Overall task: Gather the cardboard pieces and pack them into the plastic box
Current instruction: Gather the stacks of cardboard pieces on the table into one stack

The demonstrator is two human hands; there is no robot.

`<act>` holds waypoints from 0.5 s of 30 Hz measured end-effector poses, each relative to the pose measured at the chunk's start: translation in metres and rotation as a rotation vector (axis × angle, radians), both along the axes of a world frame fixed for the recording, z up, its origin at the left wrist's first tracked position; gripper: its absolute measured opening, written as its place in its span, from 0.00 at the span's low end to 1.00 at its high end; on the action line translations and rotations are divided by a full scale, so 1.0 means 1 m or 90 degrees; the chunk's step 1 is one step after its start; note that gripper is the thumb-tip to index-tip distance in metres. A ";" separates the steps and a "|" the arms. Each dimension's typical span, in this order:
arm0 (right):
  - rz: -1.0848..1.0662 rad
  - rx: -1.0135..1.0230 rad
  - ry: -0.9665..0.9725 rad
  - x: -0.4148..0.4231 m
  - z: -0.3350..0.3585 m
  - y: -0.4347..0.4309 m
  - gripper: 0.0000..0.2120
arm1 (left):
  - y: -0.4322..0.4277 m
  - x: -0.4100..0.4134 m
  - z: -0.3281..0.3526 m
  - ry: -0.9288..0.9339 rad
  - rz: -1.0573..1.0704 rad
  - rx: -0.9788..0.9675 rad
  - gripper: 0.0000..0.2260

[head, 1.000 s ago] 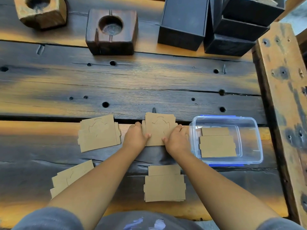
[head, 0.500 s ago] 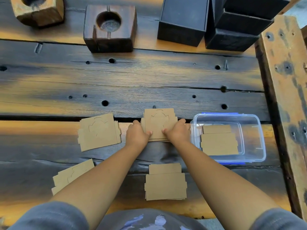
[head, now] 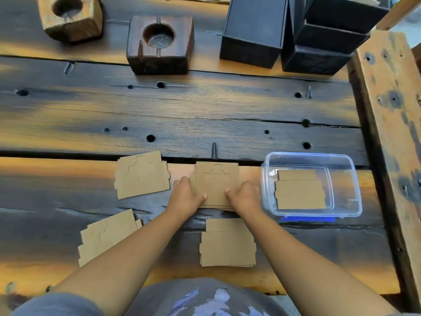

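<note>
A stack of brown cardboard pieces (head: 215,182) lies on the wooden table, gripped at its near corners by my left hand (head: 185,196) and my right hand (head: 245,196). To its right stands a clear plastic box (head: 346,165) with cardboard pieces (head: 299,193) lying flat inside. Three more cardboard stacks rest on the table: one at the left (head: 141,174), one at the near left (head: 107,236) partly under my left forearm, one near the front (head: 227,245).
Two wooden blocks with round holes (head: 159,45) (head: 70,17) stand at the back. Black boxes (head: 252,28) (head: 328,37) crowd the back right. A raised wooden beam (head: 391,110) runs along the table's right edge, close to the plastic box.
Both hands have closed in on the middle stack's near corners and squared it. The view has shifted slightly; the other stacks and the box stay put.
</note>
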State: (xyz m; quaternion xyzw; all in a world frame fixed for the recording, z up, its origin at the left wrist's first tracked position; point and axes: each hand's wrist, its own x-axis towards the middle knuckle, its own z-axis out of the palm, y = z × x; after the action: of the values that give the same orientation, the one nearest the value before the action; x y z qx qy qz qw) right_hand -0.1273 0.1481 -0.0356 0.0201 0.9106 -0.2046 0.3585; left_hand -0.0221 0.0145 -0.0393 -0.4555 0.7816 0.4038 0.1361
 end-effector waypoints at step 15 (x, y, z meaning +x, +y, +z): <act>0.077 -0.065 0.027 0.071 0.019 0.082 0.18 | 0.053 0.084 0.007 0.053 -0.034 0.033 0.13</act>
State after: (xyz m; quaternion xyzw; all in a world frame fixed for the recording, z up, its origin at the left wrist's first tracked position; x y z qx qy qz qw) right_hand -0.0568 0.2305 -0.0164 -0.0578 0.9059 -0.2289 0.3516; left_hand 0.0620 0.0675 -0.0326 -0.4137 0.7875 0.4390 0.1261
